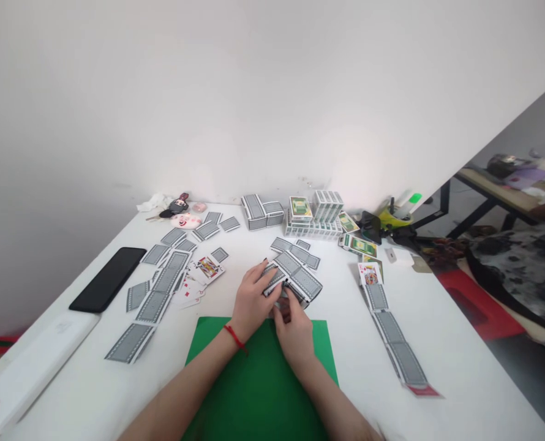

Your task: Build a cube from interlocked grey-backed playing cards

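My left hand (254,299), with a red cord on the wrist, curls its fingers over the near left part of a cluster of grey-backed playing cards (302,275). My right hand (294,327) has its thumb and fingertips pinched at the near edge of the same cards, where something dark shows between the fingers, too blurred to make out. Both hands are close together, just beyond the green mat (254,392). More grey-backed cards (295,248) lie flat past my fingers. Palms and card edges are partly hidden.
Left are a card row (165,288), face-up cards (207,269), a black phone (109,278) and a long white case (47,367). Right is another card row (394,334). Along the wall stand card blocks (254,211), card boxes (313,228) and a yellow-green holder (392,217).
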`<state>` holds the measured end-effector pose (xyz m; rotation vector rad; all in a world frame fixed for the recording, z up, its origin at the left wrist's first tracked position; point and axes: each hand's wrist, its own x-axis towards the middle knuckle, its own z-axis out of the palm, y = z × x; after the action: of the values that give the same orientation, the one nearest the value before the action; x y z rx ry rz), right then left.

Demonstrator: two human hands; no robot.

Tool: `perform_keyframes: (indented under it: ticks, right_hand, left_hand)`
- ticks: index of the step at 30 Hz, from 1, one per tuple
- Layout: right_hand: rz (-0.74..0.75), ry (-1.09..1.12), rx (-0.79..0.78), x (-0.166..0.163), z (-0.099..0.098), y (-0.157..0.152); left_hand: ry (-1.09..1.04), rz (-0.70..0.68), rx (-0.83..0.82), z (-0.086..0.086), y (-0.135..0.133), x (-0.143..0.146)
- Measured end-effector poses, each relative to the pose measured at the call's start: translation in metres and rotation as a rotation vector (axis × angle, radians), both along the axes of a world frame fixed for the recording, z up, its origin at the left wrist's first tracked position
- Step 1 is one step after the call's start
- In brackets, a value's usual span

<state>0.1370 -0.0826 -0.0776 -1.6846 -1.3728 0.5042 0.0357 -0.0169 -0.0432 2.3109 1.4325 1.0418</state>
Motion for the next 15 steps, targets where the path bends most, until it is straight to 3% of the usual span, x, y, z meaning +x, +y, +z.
perform_keyframes:
  ticks: [10, 15]
  right_hand:
    - [0.028, -0.189, 0.105, 0.001, -0.001, -0.001]
    - [0.052, -0.267, 0.221, 0.003, -0.005, 0.0]
  left_hand:
    - [-0.134, 0.067, -0.151, 0.005, 0.002, 0.003]
    - [-0.251, -0.029, -0.192, -0.006, 0.004, -0.005]
